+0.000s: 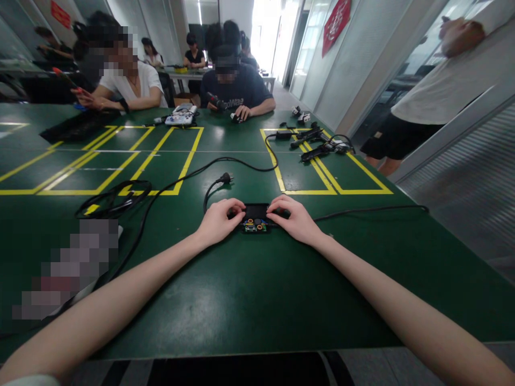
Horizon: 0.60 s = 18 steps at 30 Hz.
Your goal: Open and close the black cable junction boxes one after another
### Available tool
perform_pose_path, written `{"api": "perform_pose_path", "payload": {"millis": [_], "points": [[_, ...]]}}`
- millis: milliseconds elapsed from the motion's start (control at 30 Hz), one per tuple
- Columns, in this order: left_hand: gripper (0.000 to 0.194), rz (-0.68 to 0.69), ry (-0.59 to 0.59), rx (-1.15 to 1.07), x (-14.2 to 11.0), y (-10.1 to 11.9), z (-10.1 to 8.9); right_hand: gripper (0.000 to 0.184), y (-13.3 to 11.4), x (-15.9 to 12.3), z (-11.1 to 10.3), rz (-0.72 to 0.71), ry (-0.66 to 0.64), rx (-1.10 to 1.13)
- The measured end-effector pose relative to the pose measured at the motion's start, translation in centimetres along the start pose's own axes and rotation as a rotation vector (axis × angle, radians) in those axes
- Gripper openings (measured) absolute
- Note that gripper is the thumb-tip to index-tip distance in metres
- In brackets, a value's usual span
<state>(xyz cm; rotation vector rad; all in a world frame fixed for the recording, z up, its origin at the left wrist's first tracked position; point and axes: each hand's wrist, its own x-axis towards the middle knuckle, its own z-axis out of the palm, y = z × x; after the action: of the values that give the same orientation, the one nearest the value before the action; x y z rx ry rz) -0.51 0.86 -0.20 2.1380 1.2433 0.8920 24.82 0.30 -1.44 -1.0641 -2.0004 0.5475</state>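
Note:
A small black opened adapter box lies on the green table in front of me, its circuit board with coloured parts showing at the near side. My left hand grips the box's left end with curled fingers. My right hand grips its right end the same way. A black cable runs from the box off to the right. A black plug on a curved lead lies just beyond the box.
Yellow tape marks rectangles across the table. Coiled black cables lie at the left, more adapters and leads at the far right. Two people sit across the table working; another person stands at the right edge.

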Motion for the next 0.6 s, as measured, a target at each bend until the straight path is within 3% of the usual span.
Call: {"api": "perform_pose_path", "payload": {"millis": [100,233,367,600], "points": [[0.027,-0.048,0.007,-0.116,-0.04,0.21,-0.19,0.007,-0.1,-0.02,0.29,0.049,0.033,0.112],[0.039,-0.072,0.037,-0.205,0.05,0.26,-0.24,0.02,-0.06,-0.07,0.7,0.135,0.084,0.254],[0.034,-0.096,0.013,-0.268,0.13,0.0,-0.05,0.035,0.04,-0.09,0.72,0.185,0.089,0.343],[0.03,-0.07,0.033,-0.322,0.08,-0.07,-0.07,0.027,-0.06,-0.22,0.62,0.244,0.018,0.338]]}}
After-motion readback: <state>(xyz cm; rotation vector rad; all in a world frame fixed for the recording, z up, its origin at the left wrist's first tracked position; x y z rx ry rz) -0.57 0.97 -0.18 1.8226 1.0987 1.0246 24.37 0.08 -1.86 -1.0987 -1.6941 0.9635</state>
